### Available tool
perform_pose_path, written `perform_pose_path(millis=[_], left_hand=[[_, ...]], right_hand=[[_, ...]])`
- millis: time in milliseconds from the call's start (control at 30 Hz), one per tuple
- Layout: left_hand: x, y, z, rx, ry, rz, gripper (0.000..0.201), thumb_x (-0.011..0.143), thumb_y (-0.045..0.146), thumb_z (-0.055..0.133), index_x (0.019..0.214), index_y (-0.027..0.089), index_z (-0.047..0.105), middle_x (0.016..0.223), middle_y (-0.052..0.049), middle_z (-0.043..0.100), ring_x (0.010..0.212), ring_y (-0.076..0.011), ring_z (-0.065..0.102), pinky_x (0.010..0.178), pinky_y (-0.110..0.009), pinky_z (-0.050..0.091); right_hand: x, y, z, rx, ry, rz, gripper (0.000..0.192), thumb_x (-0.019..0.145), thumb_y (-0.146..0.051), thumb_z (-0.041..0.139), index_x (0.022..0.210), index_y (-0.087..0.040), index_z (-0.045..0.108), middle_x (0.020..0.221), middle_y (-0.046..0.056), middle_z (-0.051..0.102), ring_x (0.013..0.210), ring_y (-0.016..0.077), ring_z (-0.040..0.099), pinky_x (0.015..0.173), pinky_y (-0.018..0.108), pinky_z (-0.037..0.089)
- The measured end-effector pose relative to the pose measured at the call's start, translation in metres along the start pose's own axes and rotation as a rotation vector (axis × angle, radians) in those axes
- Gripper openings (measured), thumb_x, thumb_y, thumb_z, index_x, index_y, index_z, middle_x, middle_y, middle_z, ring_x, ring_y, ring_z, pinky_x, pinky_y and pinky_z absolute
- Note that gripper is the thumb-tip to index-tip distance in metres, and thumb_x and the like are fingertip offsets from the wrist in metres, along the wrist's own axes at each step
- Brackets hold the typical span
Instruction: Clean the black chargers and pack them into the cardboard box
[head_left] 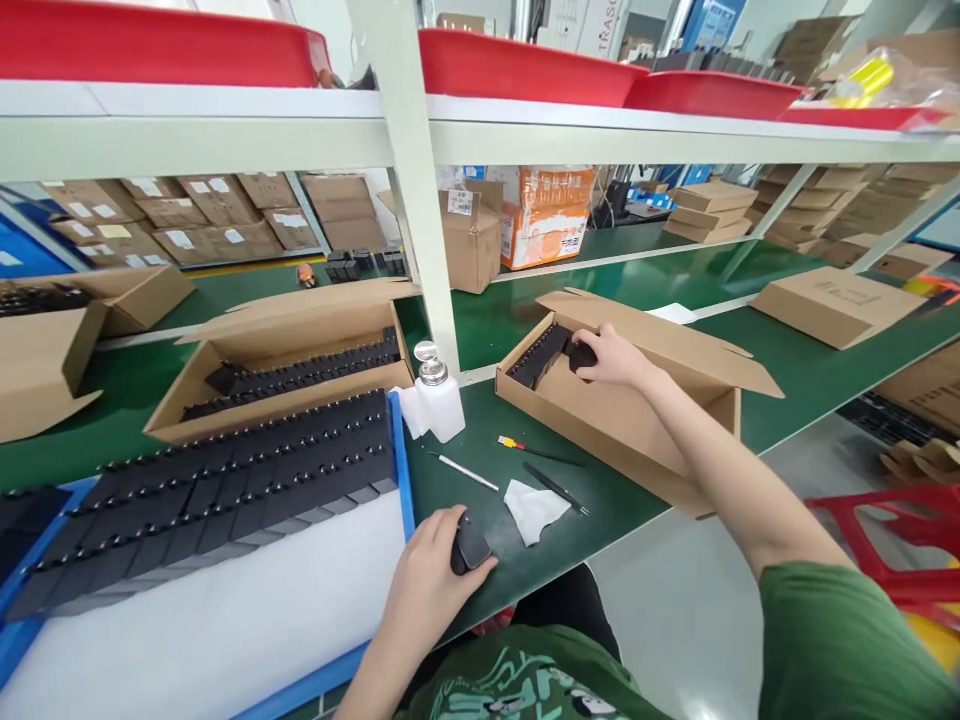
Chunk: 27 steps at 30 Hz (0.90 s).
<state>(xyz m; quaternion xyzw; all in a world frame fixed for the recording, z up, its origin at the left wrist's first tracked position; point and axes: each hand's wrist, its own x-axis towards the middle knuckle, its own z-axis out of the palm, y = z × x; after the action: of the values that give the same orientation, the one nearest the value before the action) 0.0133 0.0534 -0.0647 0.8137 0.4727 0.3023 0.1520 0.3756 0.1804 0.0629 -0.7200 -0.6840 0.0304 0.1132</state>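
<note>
Near the bench's front edge, my left hand (427, 570) is closed around a small black rectangular device (472, 545). Over the open cardboard box on the right (615, 450), my right hand (616, 357) grips another black piece (582, 355) beside a row of black units (540, 354) at the box's left end. Between my hands lie a silver pen-like tool (469, 472), black tweezers (556, 487), a black tool with a red and yellow end (540, 450) and a crumpled white cloth (534, 508). Part of the piece in my right hand is hidden by my fingers.
A blue-edged tray (405, 470) holds rows of black units (247, 490) on white padding. Behind it stands an open cardboard box (281, 390) with more units. A white pump bottle (442, 405) stands by the shelf post (424, 200). Red trays (525, 68) line the shelf above.
</note>
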Motion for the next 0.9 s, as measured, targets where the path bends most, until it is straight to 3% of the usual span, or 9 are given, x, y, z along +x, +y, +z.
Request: perform_pose_path(millis=[133,233,333,433,533,633,700,800,900], left_hand=[[0.001,0.005,0.001,-0.001,-0.019,-0.031,0.064,0.066,0.025,0.086,0.124,0.019,0.061,0.112,-0.011,0.072,0.104,-0.0335,0.071,0.09,-0.049,0.06],[-0.007,0.0,-0.023,-0.016,-0.015,-0.094,0.086,0.072,0.04,0.084,0.146,0.023,0.043,0.139,-0.013,0.06,0.128,-0.0334,0.059,0.106,-0.05,0.052],[-0.019,-0.009,-0.056,-0.059,0.114,-0.189,0.08,0.082,0.047,0.076,0.149,0.026,0.038,0.14,-0.012,0.058,0.128,-0.0303,0.058,0.108,-0.049,0.049],[-0.032,-0.016,-0.079,-0.091,0.175,-0.272,0.078,0.084,0.046,0.075,0.149,0.027,0.038,0.136,-0.011,0.061,0.122,-0.0283,0.062,0.104,-0.046,0.052],[-0.043,-0.019,-0.087,-0.139,0.128,-0.313,0.076,0.085,0.042,0.075,0.15,0.028,0.038,0.135,-0.01,0.062,0.12,-0.0266,0.063,0.103,-0.044,0.053],[-0.052,-0.023,-0.086,-0.178,0.135,-0.347,0.069,0.088,0.038,0.071,0.148,0.028,0.04,0.134,-0.009,0.063,0.118,-0.0249,0.064,0.102,-0.043,0.053],[-0.055,-0.027,-0.085,-0.2,0.132,-0.361,0.066,0.089,0.037,0.07,0.148,0.029,0.04,0.136,-0.009,0.062,0.118,-0.0242,0.064,0.103,-0.043,0.052],[-0.059,-0.033,-0.087,-0.243,0.138,-0.361,0.063,0.09,0.035,0.068,0.147,0.03,0.042,0.135,-0.008,0.062,0.119,-0.0236,0.063,0.104,-0.043,0.051],[-0.062,-0.039,-0.091,-0.27,0.183,-0.374,0.057,0.091,0.035,0.067,0.144,0.029,0.047,0.131,-0.008,0.064,0.116,-0.024,0.065,0.103,-0.044,0.052]], right_hand=[[0.042,0.035,0.043,0.002,-0.005,-0.045,0.036,0.097,-0.039,0.062,0.124,-0.017,0.059,0.123,0.009,0.063,0.107,0.0215,0.064,0.09,0.043,0.057],[0.046,0.042,0.062,-0.001,0.062,-0.005,0.047,0.093,-0.041,0.065,0.132,-0.016,0.054,0.134,0.013,0.056,0.118,0.0272,0.059,0.099,0.05,0.052],[0.037,0.033,0.057,-0.001,0.099,0.026,0.072,0.09,-0.046,0.067,0.14,0.001,0.044,0.137,0.03,0.046,0.131,0.0369,0.046,0.108,0.055,0.039],[-0.001,-0.008,0.04,0.011,0.135,-0.005,0.078,0.094,-0.048,0.058,0.143,0.008,0.035,0.139,0.036,0.039,0.141,0.0403,0.034,0.112,0.055,0.03],[-0.08,-0.085,0.039,0.078,0.077,-0.131,0.069,0.095,-0.056,0.054,0.148,-0.015,0.036,0.137,0.019,0.052,0.125,0.0304,0.054,0.102,0.042,0.047],[-0.158,-0.167,0.07,0.188,-0.252,-0.251,0.09,0.089,-0.072,0.051,0.154,-0.016,0.025,0.125,0.022,0.06,0.102,0.0369,0.064,0.07,0.044,0.058],[-0.185,-0.205,0.1,0.107,-0.335,-0.185,0.098,0.085,-0.074,0.054,0.156,-0.013,0.023,0.13,0.027,0.054,0.104,0.0425,0.062,0.061,0.044,0.056],[-0.187,-0.227,0.126,0.05,-0.32,-0.091,0.076,0.091,-0.056,0.056,0.148,-0.008,0.037,0.12,0.027,0.058,0.102,0.0413,0.062,0.063,0.043,0.056],[-0.17,-0.208,0.099,0.084,-0.268,-0.138,0.054,0.089,-0.042,0.06,0.133,-0.015,0.048,0.107,0.016,0.063,0.098,0.0331,0.065,0.073,0.039,0.056]])
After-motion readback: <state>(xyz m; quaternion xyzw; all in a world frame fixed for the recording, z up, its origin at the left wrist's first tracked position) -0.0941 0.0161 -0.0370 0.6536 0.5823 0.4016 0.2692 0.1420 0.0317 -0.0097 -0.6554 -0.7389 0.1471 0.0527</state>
